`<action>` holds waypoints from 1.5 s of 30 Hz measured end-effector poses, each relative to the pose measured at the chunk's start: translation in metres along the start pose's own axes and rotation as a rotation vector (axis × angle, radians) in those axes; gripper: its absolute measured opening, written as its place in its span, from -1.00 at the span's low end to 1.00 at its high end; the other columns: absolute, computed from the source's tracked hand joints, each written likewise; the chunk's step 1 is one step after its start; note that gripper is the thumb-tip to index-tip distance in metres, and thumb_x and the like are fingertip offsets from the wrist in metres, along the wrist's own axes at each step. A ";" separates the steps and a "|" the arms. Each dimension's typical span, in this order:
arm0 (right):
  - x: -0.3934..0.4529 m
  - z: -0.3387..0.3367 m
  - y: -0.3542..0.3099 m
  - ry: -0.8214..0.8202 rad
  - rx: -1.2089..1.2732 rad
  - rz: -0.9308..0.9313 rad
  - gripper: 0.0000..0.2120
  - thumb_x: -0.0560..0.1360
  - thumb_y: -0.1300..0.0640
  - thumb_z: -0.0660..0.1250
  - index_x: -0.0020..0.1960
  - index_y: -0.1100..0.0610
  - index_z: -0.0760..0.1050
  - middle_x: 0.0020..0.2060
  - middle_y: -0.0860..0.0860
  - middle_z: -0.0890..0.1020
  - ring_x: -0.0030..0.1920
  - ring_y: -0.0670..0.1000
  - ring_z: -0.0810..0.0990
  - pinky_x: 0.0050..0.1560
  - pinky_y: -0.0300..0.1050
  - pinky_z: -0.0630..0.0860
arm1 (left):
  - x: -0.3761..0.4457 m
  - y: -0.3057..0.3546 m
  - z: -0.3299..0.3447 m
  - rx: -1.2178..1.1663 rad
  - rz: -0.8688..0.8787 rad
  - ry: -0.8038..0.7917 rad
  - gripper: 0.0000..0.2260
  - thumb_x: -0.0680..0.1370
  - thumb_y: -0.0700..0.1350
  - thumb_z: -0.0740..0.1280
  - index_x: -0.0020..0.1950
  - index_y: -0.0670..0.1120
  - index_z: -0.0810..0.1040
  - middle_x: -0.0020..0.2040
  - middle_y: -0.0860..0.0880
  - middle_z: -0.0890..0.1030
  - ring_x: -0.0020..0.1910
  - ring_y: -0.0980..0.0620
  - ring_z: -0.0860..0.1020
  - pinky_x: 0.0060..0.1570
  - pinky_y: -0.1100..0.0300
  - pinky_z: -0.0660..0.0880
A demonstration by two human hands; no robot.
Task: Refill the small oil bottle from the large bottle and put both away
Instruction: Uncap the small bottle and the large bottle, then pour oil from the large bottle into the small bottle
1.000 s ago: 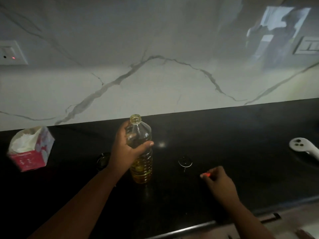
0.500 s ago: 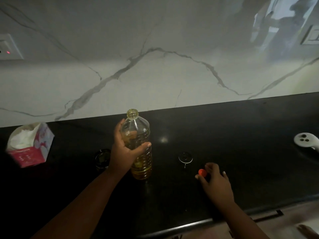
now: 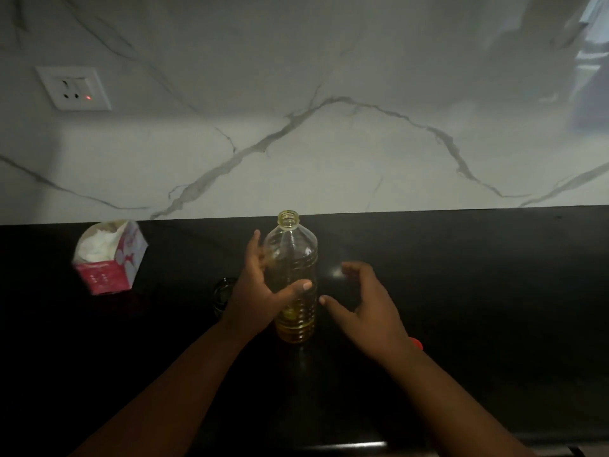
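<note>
A large clear plastic bottle (image 3: 293, 258) stands upright and uncapped on the black counter (image 3: 478, 291), with yellow oil low in it. My left hand (image 3: 260, 291) is wrapped around its middle. To the bottle's right, my right hand (image 3: 365, 305) hovers with fingers spread and nothing in it, close to the bottle but apart from it. A red cap (image 3: 417, 343) lies on the counter just behind my right wrist. A small dark bottle (image 3: 224, 293) stands to the left of my left hand, mostly hidden in shadow.
A pink and white tissue box (image 3: 110, 258) sits on the counter at the left. The marble backsplash (image 3: 329, 153) rises behind, with a wall socket (image 3: 74, 89) at upper left. The counter's front edge (image 3: 356, 445) runs along the bottom.
My right hand let go of the red cap and moved left and up toward the large bottle. The view shifted right, so the bottle now sits nearer the centre.
</note>
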State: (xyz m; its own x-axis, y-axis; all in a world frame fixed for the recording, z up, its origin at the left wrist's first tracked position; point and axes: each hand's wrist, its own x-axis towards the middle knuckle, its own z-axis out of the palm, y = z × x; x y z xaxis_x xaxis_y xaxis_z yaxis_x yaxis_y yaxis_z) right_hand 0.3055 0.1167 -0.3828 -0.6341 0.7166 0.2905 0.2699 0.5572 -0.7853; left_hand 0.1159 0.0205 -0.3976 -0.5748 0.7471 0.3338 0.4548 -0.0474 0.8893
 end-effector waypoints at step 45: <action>0.065 0.118 -0.081 -0.323 -0.276 -0.031 -0.28 0.12 -0.27 0.49 0.16 -0.53 0.20 -0.02 -0.32 0.56 0.02 -0.37 0.49 -0.10 -0.37 0.41 | -0.011 -0.132 -0.169 0.045 -0.299 -0.190 -0.35 0.18 0.24 0.62 0.19 0.41 0.42 0.17 0.25 0.61 0.21 0.22 0.56 0.30 -0.01 0.51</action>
State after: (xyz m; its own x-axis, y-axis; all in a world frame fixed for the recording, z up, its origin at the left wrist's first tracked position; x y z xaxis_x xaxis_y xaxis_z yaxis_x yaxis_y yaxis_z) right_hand 0.1570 0.0689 -0.3647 -0.8276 0.5540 0.0905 0.4035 0.6992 -0.5902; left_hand -0.0526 -0.0936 -0.4661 -0.5525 0.8335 -0.0073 0.3174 0.2185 0.9228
